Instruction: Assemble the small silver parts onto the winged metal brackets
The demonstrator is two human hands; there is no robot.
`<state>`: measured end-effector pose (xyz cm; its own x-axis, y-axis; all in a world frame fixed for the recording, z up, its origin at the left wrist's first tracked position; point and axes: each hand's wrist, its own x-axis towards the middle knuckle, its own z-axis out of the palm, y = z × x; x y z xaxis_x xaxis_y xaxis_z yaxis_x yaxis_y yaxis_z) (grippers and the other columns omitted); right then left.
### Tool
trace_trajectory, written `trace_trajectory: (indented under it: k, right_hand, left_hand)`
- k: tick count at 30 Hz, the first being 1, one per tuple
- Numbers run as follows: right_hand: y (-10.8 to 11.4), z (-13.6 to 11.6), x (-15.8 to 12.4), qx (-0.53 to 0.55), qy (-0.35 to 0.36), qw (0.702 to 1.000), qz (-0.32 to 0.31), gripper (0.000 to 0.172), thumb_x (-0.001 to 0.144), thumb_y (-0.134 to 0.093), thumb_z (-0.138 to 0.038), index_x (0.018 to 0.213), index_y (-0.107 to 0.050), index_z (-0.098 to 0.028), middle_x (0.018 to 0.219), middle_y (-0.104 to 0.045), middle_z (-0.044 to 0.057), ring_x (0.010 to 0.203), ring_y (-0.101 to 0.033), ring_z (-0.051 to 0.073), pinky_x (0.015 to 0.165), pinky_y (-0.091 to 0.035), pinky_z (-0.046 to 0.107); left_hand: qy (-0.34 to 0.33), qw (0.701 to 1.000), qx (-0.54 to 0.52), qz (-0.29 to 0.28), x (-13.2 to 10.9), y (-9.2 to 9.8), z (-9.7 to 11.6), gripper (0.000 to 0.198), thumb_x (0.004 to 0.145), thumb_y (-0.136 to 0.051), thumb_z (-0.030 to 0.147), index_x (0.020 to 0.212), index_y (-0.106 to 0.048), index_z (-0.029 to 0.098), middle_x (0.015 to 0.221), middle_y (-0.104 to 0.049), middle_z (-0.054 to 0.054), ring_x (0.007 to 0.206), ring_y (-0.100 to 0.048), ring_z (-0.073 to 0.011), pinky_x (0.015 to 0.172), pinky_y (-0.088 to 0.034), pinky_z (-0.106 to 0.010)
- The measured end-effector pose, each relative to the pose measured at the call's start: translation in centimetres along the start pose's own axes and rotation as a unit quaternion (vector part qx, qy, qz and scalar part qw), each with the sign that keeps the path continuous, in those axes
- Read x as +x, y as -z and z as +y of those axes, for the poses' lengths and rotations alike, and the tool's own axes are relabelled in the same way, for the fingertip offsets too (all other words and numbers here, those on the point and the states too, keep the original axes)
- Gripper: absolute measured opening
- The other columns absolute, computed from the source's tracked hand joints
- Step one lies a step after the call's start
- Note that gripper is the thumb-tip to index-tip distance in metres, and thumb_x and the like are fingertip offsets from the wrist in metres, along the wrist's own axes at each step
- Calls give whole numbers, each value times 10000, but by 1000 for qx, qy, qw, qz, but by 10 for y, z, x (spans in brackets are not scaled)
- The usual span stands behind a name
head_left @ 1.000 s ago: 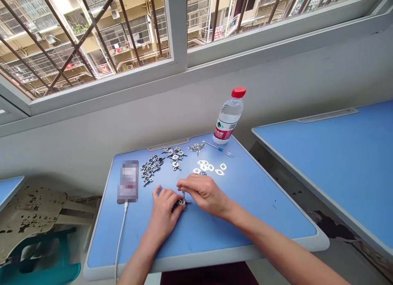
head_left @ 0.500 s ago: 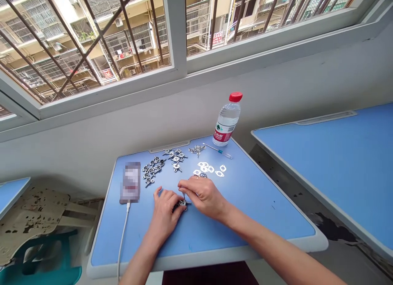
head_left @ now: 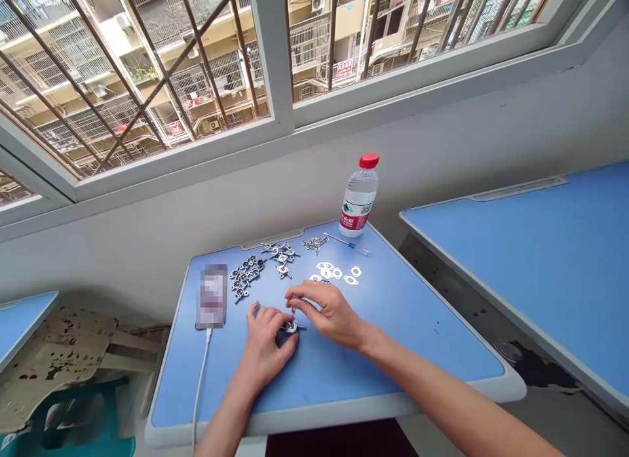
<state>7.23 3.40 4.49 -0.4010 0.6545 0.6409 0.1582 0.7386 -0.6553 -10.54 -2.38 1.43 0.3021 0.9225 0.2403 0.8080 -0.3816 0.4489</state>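
My left hand [head_left: 269, 339] rests on the desk, thumb and fingers closed around a small silver metal fitting [head_left: 292, 326] with a thin stem sticking out to the right. Directly above it, my right hand [head_left: 330, 313] pinches a thin upright metal piece [head_left: 293, 310] whose lower end meets the fitting; its kind is too small to tell. Beyond my hands lie white oval gaskets [head_left: 350, 280], partly hidden dark rings [head_left: 325, 281], more silver fittings [head_left: 283, 255], fittings with dark round insides [head_left: 246, 273], and a pile of tiny metal parts [head_left: 314, 243].
A screwdriver [head_left: 348, 244] with a clear and blue handle lies near a red-capped water bottle [head_left: 360, 198]. At the left, a phone [head_left: 212, 296] is plugged into a white cable [head_left: 200, 378]. Another blue desk [head_left: 531, 247] stands to the right, below the barred window.
My left thumb has drawn down a little from the fitting, showing more of it. The right hand stays above with its fingers slightly shifted. The whole view has tilted slightly.
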Motion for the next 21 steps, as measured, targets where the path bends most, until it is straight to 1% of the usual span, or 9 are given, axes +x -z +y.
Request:
trace_trajectory:
  k: [2, 5, 7, 11, 14, 21]
  right_hand:
    - [-1, -1, 0, 1, 20, 1000, -15, 165, 959, -489, -165, 916, -647, -182, 746, -697, 38, 672, -603, 156, 660, -481, 287]
    - [-4, -1, -1, 9, 52, 998, -31, 189, 973, -459, -152, 910, -635, -180, 752, -694, 44, 676, -592, 157, 655, -477, 288]
    - [-5, -1, -1, 9, 66, 997, -37, 199, 984, -444, -162, 918, -630, -181, 751, -690, 46, 674, -588, 157, 648, -477, 287]
    - [-8, -1, -2, 5, 76, 996, -52, 211, 994, -424, -175, 946, -629, -184, 746, -678, 47, 670, -582, 157, 627, -480, 286]
    - [-9, 0, -3, 10, 81, 995, -60, 213, 992, -417, -161, 962, -627, -180, 738, -668, 44, 660, -572, 158, 623, -479, 287]
    - [-11, 1, -2, 11, 93, 994, -53, 211, 997, -410, -164, 977, -620, -177, 747, -667, 46, 661, -561, 157, 631, -477, 295]
  left_hand:
    - [-3, 1000, 1, 5, -1, -1, -1, 179, 820, -603, 140, 963, -561, 241, 874, -601, 16, 895, -580, -185, 1113, -246, -554]
    - [-7, 1000, 4, 5, -1, -2, -4, 108, 854, -586, 170, 930, -542, 233, 862, -594, 17, 884, -578, -183, 1101, -270, -558]
    - [-9, 1000, 3, 1, -1, -3, -5, 92, 880, -569, 184, 951, -539, 234, 882, -601, 13, 898, -578, -185, 1101, -265, -570]
    - [-11, 1000, 1, -2, -2, -4, -6, 123, 914, -543, 199, 1031, -539, 238, 955, -628, -8, 928, -578, -193, 1111, -236, -593]
    - [-12, 1000, 0, -2, -2, -4, -6, 100, 926, -534, 212, 1022, -547, 236, 970, -635, -19, 932, -582, -199, 1110, -235, -597]
    - [-16, 1000, 2, 10, -2, -5, -7, 87, 916, -548, 208, 998, -561, 231, 947, -637, -15, 901, -583, -196, 1111, -245, -588]
